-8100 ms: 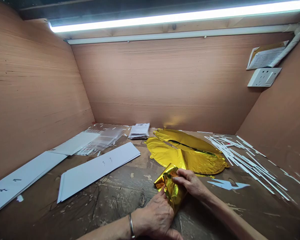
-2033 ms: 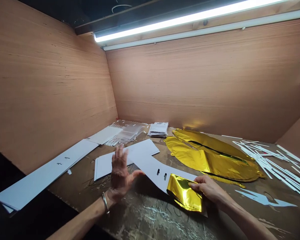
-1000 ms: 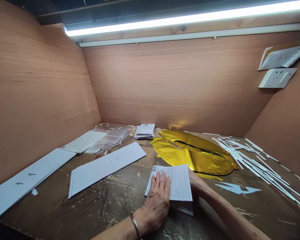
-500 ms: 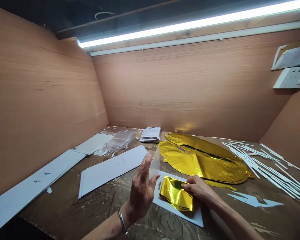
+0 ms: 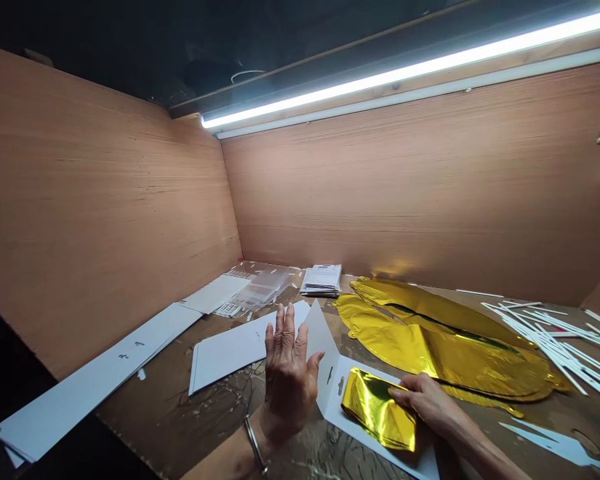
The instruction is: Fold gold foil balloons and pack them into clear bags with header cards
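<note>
Two bare hands work at a stiff white die-cut card (image 5: pixel 333 400) on the scarred tabletop (image 5: pixel 145 393). The left hand (image 5: pixel 286 373) stands upright, fingers spread, beside the card's raised far end. The right hand (image 5: pixel 423 400) presses flat on a crinkled, folded gold foil balloon (image 5: pixel 377 410), lying on the card, long axis toward five o'clock.

1. That gold foil (image 5: pixel 379 410) was getting folded between both hands earlier. Now it's a flat folded packet sitting on a white hanger card (image 5: pixel 333 407).
2. Left hand (image 5: pixel 286 373) has let go and is up on its edge, fingers spread, just beside the card.
3. Right hand (image 5: pixel 423 400) has shifted over, fingers now resting on the packet's right end.
4. The card's upper flap (image 5: pixel 319 337) now stands up, lay nearly flat a couple seconds back.
</note>
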Motion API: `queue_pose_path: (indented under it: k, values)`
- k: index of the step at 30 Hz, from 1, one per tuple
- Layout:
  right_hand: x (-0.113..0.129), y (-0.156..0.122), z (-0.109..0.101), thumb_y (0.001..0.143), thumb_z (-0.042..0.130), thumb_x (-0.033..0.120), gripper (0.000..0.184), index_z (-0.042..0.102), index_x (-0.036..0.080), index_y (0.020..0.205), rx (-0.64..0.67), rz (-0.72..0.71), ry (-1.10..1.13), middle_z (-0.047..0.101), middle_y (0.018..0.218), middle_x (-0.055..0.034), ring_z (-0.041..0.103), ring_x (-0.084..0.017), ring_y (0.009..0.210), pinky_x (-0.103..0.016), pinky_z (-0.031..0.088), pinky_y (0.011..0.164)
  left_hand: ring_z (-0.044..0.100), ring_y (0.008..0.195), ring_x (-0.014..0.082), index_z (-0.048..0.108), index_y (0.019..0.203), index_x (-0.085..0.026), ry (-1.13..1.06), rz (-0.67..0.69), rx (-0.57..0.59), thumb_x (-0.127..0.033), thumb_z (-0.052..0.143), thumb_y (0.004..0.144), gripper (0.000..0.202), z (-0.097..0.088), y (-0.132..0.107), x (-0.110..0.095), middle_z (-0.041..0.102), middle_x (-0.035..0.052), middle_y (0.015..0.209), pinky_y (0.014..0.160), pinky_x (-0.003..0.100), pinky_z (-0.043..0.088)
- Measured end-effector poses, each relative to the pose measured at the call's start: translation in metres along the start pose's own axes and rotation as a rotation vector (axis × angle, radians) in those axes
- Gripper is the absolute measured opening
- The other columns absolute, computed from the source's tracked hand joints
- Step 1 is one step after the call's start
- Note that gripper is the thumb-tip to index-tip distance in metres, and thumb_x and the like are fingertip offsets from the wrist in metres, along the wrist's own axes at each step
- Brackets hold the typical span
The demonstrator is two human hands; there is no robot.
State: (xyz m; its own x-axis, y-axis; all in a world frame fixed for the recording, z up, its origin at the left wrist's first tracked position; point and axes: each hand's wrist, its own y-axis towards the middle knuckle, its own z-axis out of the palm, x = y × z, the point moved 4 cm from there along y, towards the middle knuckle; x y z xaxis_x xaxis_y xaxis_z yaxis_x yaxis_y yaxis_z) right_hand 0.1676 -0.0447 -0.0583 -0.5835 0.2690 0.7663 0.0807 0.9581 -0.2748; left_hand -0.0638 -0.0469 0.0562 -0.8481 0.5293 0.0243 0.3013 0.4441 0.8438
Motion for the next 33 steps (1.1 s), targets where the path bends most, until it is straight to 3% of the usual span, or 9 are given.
queue_pose_path:
  k: [4,9,18,21,24,26,28,30,33]
  values:
    - [0.0,-0.001,-0.001,0.063,0.049,0.033,0.024,0.038,0.018,0.048,-0.02,-0.008,-0.007,0.035,0.046,0.0042,0.033,-0.008,0.045,-0.022,0.019,0.044,0.022,0.124,0.0362,0.052,0.103,-0.006,-0.01,0.052,0.024,-0.014,0.05,0.077,0.028,-0.008,0.006,-0.011,0.038,0.0211,0.129,0.094,0.061,0.024]
    - [0.0,-0.001,-0.001,0.063,0.049,0.033,0.023,0.039,0.017,0.048,-0.033,-0.013,-0.013,0.036,0.045,0.0041,0.034,-0.008,0.045,-0.022,0.019,0.043,0.032,0.12,0.0338,0.054,0.102,-0.004,-0.016,0.165,0.013,-0.013,0.046,0.08,0.025,-0.01,0.01,-0.022,0.053,0.0166,0.116,0.095,0.06,0.023]
    - [-0.003,-0.001,-0.001,0.064,0.049,0.033,0.022,0.044,0.016,0.05,-0.039,-0.026,-0.013,0.04,0.046,0.0036,0.038,-0.009,0.046,-0.021,0.021,0.044,0.052,0.098,0.0326,0.054,0.105,-0.004,0.068,0.327,0.008,-0.005,0.041,0.079,0.029,0.0,0.001,-0.024,0.057,0.0197,0.108,0.083,0.053,0.038]
    - [-0.003,-0.001,-0.001,0.064,0.05,0.033,0.022,0.046,0.016,0.05,-0.049,-0.025,-0.012,0.042,0.046,0.0033,0.039,-0.009,0.046,-0.021,0.021,0.044,0.059,0.083,0.0246,0.055,0.104,-0.009,-0.152,0.108,-0.022,-0.007,0.043,0.079,0.028,0.002,0.006,-0.004,0.063,0.0138,0.096,0.071,0.038,0.047]
    - [-0.003,0.0,-0.002,0.063,0.051,0.034,0.022,0.047,0.016,0.05,-0.054,-0.028,-0.003,0.043,0.045,0.0032,0.04,-0.009,0.046,-0.021,0.022,0.044,0.059,0.067,0.0162,0.058,0.094,-0.015,-0.466,-0.252,0.07,-0.015,0.052,0.077,0.019,0.008,0.01,0.019,0.065,0.0042,0.081,0.059,0.025,0.047]
    - [-0.004,0.0,-0.002,0.062,0.053,0.034,0.023,0.047,0.017,0.048,-0.06,-0.029,0.0,0.044,0.044,0.0032,0.04,-0.009,0.046,-0.021,0.022,0.044,0.057,0.059,0.0129,0.06,0.085,-0.017,-0.544,-0.358,0.139,-0.02,0.053,0.077,0.011,0.01,0.012,0.025,0.064,0.0001,0.072,0.053,0.021,0.044]
    - [-0.004,0.001,-0.002,0.061,0.054,0.035,0.024,0.046,0.017,0.047,-0.066,-0.029,0.001,0.044,0.044,0.0034,0.04,-0.009,0.046,-0.021,0.022,0.044,0.054,0.053,0.0115,0.061,0.075,-0.016,-0.459,-0.323,0.145,-0.022,0.049,0.08,0.014,0.008,0.014,0.027,0.061,-0.0002,0.064,0.051,0.02,0.041]
    - [-0.004,0.001,-0.003,0.061,0.054,0.035,0.025,0.045,0.017,0.046,-0.07,-0.031,0.0,0.043,0.043,0.0036,0.039,-0.009,0.046,-0.021,0.022,0.044,0.052,0.051,0.0126,0.06,0.069,-0.014,-0.244,-0.191,0.113,-0.02,0.044,0.083,0.022,0.007,0.015,0.025,0.058,0.0019,0.057,0.05,0.022,0.039]
    - [-0.004,-0.001,-0.003,0.061,0.054,0.036,0.027,0.044,0.017,0.046,-0.081,-0.033,-0.002,0.041,0.043,0.004,0.038,-0.009,0.046,-0.021,0.021,0.044,0.056,0.058,0.0184,0.061,0.075,-0.01,0.125,0.015,0.032,-0.016,0.042,0.083,0.021,0.011,0.013,0.021,0.06,0.0077,0.06,0.055,0.029,0.041]
